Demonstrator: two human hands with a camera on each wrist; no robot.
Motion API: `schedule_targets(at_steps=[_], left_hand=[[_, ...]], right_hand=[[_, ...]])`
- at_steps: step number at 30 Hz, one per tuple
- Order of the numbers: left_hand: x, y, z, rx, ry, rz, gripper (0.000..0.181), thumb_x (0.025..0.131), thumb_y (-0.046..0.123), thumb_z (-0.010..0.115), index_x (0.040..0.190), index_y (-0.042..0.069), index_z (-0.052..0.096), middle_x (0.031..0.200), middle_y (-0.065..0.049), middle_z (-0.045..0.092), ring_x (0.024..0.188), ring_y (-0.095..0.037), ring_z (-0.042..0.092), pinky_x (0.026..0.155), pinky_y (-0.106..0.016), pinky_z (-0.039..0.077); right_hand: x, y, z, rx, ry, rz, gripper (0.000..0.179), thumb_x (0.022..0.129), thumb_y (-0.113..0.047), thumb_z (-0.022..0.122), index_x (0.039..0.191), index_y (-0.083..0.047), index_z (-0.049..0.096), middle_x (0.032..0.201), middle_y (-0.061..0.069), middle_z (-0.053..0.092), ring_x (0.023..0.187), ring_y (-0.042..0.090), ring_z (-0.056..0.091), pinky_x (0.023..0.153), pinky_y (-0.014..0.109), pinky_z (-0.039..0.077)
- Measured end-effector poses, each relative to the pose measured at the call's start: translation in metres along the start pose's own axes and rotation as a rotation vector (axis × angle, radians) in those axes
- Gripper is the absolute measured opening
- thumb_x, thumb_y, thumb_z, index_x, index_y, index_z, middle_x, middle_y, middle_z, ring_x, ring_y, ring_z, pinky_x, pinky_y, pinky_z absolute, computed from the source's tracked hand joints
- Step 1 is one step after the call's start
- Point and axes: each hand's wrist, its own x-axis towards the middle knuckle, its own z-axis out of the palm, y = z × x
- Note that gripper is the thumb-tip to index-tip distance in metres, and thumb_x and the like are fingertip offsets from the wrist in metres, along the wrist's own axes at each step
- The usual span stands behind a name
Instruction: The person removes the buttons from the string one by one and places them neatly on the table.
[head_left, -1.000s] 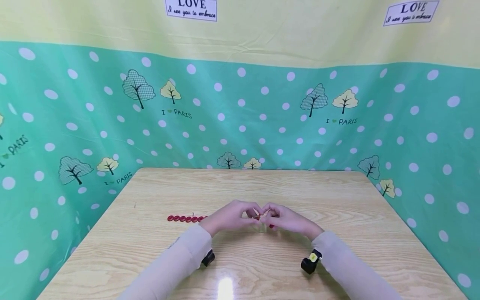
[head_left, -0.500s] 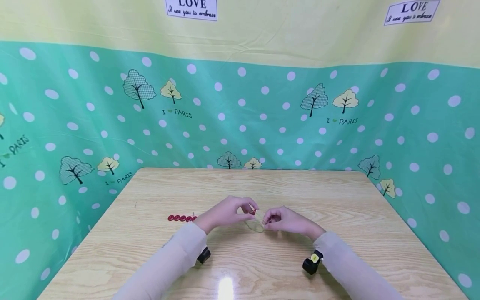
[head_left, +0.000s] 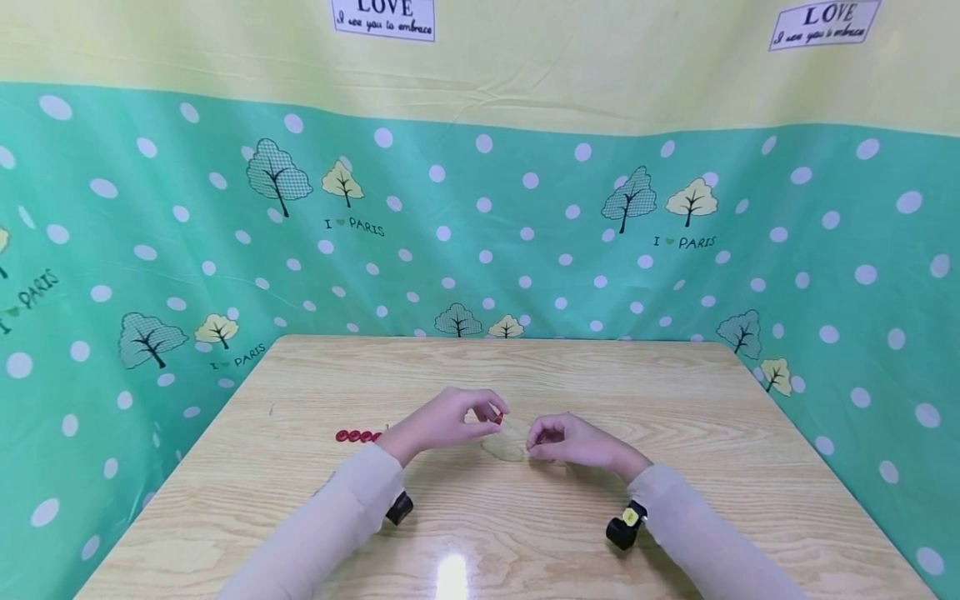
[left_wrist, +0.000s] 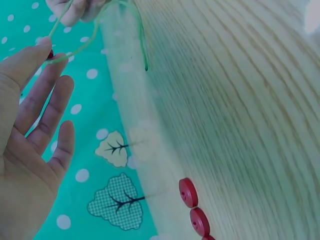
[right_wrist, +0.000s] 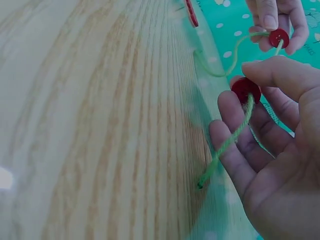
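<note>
My left hand [head_left: 446, 417] pinches a small red button [right_wrist: 278, 38] between thumb and fingertips, its other fingers spread loosely. A length of green yarn [right_wrist: 235, 55] passes through that button and runs in a slack loop between the hands. With thumb and index finger my right hand [head_left: 576, 442] holds a second red button [right_wrist: 246, 91]. Yarn threads through this one too, and a loose tail [right_wrist: 222, 150] hangs below it. Both hands are raised a little above the table, apart from each other. In the head view the fingers mostly cover the buttons.
A row of red buttons [head_left: 360, 436] lies on the wooden table [head_left: 525, 525] to the left, its right end hidden behind my left hand. Two of them, a red button [left_wrist: 188, 192] and its neighbour, show in the left wrist view. A patterned cloth [head_left: 480, 208] hangs behind the table.
The hands were together a second ago. My left hand has drawn away to the left with its button, and the yarn loop now shows between them. The right hand has barely moved.
</note>
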Motion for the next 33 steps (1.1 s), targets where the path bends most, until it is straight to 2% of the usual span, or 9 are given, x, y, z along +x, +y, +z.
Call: schedule_targets(at_steps=[5, 11, 17, 21, 24, 28, 33], left_hand=[[-0.003, -0.001, -0.004, 0.006, 0.019, 0.0, 0.022, 0.095, 0.018, 0.071, 0.117, 0.021, 0.067, 0.096, 0.012, 0.071, 0.092, -0.003, 0.066, 0.09, -0.046, 0.053], [-0.008, -0.004, -0.009, 0.01, 0.038, 0.006, 0.023, 0.095, 0.018, 0.072, 0.117, 0.022, 0.067, 0.095, 0.013, 0.071, 0.089, -0.004, 0.065, 0.085, -0.047, 0.053], [-0.016, -0.01, -0.016, 0.027, 0.055, 0.008, 0.023, 0.096, 0.022, 0.071, 0.118, 0.022, 0.067, 0.096, 0.016, 0.07, 0.09, -0.004, 0.064, 0.081, -0.048, 0.053], [-0.023, -0.014, -0.022, 0.039, 0.062, -0.022, 0.023, 0.095, 0.023, 0.072, 0.118, 0.024, 0.067, 0.096, 0.016, 0.07, 0.088, -0.005, 0.064, 0.07, -0.038, 0.055], [-0.029, -0.014, -0.027, 0.044, 0.061, -0.067, 0.023, 0.095, 0.026, 0.072, 0.117, 0.027, 0.066, 0.096, 0.017, 0.069, 0.086, -0.004, 0.063, 0.066, -0.031, 0.054], [-0.035, -0.015, -0.033, 0.055, 0.067, -0.1, 0.022, 0.096, 0.027, 0.071, 0.118, 0.028, 0.066, 0.095, 0.019, 0.069, 0.084, -0.006, 0.063, 0.073, -0.034, 0.053], [-0.041, -0.016, -0.04, 0.055, 0.089, -0.092, 0.022, 0.096, 0.025, 0.071, 0.117, 0.025, 0.067, 0.094, 0.017, 0.07, 0.086, -0.007, 0.065, 0.082, -0.047, 0.053]], right_hand=[[0.0, 0.003, -0.001, -0.014, 0.008, 0.009, 0.013, 0.097, -0.015, 0.068, 0.103, -0.004, 0.069, 0.098, 0.007, 0.068, 0.083, 0.015, 0.057, 0.072, 0.027, 0.049], [-0.001, 0.003, -0.002, -0.049, 0.013, 0.024, 0.013, 0.096, -0.015, 0.068, 0.102, -0.004, 0.07, 0.098, 0.002, 0.068, 0.089, 0.016, 0.059, 0.077, 0.028, 0.048], [-0.002, 0.0, -0.001, -0.047, 0.021, 0.023, 0.016, 0.096, -0.015, 0.069, 0.107, -0.003, 0.069, 0.098, 0.003, 0.067, 0.086, 0.017, 0.057, 0.074, 0.027, 0.047], [-0.002, 0.001, -0.001, -0.035, 0.035, 0.032, 0.02, 0.095, -0.015, 0.071, 0.11, -0.003, 0.068, 0.096, 0.005, 0.066, 0.083, 0.017, 0.057, 0.071, 0.026, 0.047], [-0.002, 0.001, -0.001, -0.035, 0.04, 0.037, 0.02, 0.094, -0.015, 0.072, 0.11, -0.004, 0.069, 0.096, 0.005, 0.066, 0.084, 0.017, 0.057, 0.072, 0.026, 0.047], [-0.003, 0.001, -0.001, -0.016, 0.041, 0.048, 0.022, 0.094, -0.017, 0.072, 0.112, -0.004, 0.07, 0.1, 0.005, 0.067, 0.088, 0.018, 0.058, 0.075, 0.028, 0.049], [-0.003, 0.0, -0.001, -0.007, 0.029, 0.058, 0.024, 0.095, -0.018, 0.07, 0.115, -0.004, 0.071, 0.103, 0.006, 0.068, 0.09, 0.02, 0.061, 0.076, 0.031, 0.051]])
